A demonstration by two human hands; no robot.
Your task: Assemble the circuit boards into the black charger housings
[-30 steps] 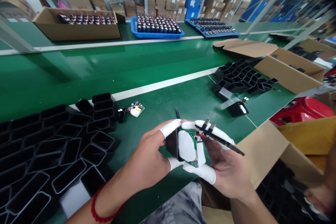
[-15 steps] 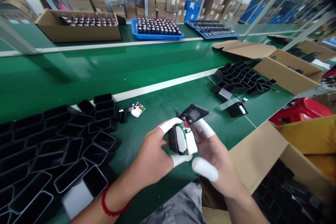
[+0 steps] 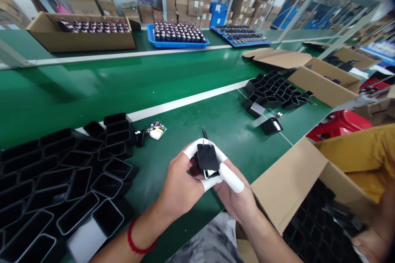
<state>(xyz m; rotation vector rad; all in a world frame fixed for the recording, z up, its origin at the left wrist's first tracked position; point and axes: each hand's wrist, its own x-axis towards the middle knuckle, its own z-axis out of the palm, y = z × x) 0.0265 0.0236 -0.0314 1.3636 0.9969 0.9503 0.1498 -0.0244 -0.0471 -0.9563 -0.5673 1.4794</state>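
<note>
In the middle of the view, low over the green bench, I hold a black power adapter (image 3: 208, 157) with two metal plug prongs on its cover. My left hand (image 3: 179, 183) is closed around the case from the left, white finger cots on its fingertips. From the right, my right hand (image 3: 236, 197) is closed on it too, its white-covered thumb against the cover's edge. The cover sits tilted over the case opening, and a white part shows in the gap at the near side. A short black cable end sticks out behind it.
Several black empty cases (image 3: 74, 160) stand at left, beside a loose circuit board (image 3: 158, 130). More cases (image 3: 274, 86) and one with wires (image 3: 271, 125) stand at right. An open carton (image 3: 290, 185) holds black parts; another person's hand (image 3: 375, 232) is at it.
My right hand has brought the plug cover down onto the case, covering most of the circuit board and white parts. Both hands are closer together. Another person's hand has appeared at lower right.
</note>
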